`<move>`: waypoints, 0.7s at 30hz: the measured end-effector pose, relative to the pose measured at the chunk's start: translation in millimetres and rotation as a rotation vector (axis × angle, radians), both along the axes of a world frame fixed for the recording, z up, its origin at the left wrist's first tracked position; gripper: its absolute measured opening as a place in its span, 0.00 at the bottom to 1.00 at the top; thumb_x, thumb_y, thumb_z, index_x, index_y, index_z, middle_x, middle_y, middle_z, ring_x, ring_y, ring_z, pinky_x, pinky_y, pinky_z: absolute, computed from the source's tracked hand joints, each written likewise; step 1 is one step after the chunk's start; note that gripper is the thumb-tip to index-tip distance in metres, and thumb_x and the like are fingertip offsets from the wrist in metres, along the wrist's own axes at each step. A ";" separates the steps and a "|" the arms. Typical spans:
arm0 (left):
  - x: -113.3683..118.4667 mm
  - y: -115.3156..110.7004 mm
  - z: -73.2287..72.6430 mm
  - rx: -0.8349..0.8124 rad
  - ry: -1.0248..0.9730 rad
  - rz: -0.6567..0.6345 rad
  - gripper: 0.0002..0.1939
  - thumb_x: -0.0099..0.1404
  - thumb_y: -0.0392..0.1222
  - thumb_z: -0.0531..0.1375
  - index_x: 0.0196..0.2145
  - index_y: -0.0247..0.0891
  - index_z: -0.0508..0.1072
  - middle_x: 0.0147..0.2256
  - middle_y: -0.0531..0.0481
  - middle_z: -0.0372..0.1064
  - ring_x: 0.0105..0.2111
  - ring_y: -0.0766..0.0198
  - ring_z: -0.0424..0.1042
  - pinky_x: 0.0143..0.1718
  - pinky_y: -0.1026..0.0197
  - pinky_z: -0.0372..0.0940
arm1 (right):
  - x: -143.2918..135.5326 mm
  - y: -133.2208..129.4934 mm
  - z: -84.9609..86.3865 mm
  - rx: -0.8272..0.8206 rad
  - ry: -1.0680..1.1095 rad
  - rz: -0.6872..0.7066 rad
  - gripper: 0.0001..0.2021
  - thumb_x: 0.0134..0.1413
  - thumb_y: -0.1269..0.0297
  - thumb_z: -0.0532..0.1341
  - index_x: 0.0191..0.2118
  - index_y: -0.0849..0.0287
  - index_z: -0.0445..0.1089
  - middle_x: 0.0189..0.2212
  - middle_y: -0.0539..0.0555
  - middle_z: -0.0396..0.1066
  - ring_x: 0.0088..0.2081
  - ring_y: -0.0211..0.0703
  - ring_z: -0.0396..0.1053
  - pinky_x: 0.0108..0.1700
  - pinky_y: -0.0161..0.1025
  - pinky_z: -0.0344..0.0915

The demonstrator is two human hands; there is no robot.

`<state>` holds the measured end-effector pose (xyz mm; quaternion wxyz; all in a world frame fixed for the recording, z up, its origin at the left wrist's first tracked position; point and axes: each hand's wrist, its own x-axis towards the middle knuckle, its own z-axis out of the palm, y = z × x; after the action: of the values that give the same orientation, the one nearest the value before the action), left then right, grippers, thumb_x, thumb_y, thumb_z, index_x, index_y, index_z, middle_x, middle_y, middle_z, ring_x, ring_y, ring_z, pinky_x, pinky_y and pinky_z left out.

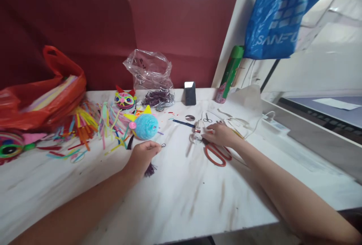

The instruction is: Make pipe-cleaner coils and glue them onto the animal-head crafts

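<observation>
Head view: purple tassel (149,170) is pinched between left hand's (143,156) closed fingertips over the table (181,199), likely light, limp, best gripped near its loop (163,145); right hand's (219,133) grip by the white corded tool (199,126) can't be told.

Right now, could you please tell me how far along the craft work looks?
The bright face piece with red ears looks done, its eyes and trim in place. In hand: the left hand holds a purple tassel, loop showing at the fingertips; the right hand is at the white corded tool. Probably left: attaching the tassel, whose loop joins nothing yet.
</observation>
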<state>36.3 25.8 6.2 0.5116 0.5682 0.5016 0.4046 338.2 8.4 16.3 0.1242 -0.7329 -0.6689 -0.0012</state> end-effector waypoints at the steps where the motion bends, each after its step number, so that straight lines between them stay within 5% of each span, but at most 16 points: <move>1: 0.6 0.0 -0.4 -0.018 -0.013 0.004 0.07 0.45 0.41 0.62 0.21 0.35 0.71 0.10 0.61 0.49 0.11 0.75 0.46 0.13 0.69 0.38 | -3.3 0.0 -1.2 -0.013 -0.011 0.031 0.19 0.50 0.49 0.55 0.35 0.59 0.73 0.33 0.58 0.74 0.35 0.46 0.69 0.32 0.35 0.58; 7: 1.7 2.9 -3.8 -0.127 -0.096 0.001 0.10 0.43 0.42 0.62 0.22 0.34 0.70 0.11 0.62 0.48 0.11 0.78 0.44 0.13 0.70 0.37 | -2.9 4.1 -5.5 -0.064 -0.130 0.175 0.07 0.48 0.65 0.54 0.25 0.59 0.67 0.26 0.56 0.71 0.32 0.44 0.66 0.33 0.36 0.55; 15: 0.4 5.7 -6.2 -0.176 -0.135 -0.010 0.10 0.43 0.43 0.62 0.22 0.34 0.68 0.11 0.63 0.45 0.11 0.78 0.42 0.14 0.70 0.35 | -4.5 6.1 -17.5 0.013 -0.165 0.071 0.09 0.39 0.70 0.58 0.32 0.63 0.66 0.32 0.62 0.70 0.39 0.54 0.64 0.38 0.41 0.57; 21: 0.0 5.6 -4.0 -0.189 -0.201 0.005 0.09 0.44 0.41 0.62 0.23 0.34 0.68 0.11 0.63 0.45 0.12 0.78 0.41 0.14 0.69 0.35 | -28.5 -18.0 2.6 0.201 0.220 0.046 0.09 0.46 0.64 0.56 0.35 0.61 0.68 0.30 0.57 0.71 0.32 0.47 0.67 0.32 0.38 0.60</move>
<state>36.4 31.4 2.2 0.6095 0.4728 0.4851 0.4119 309.6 -9.6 18.9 0.2696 -0.6968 -0.6645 0.0149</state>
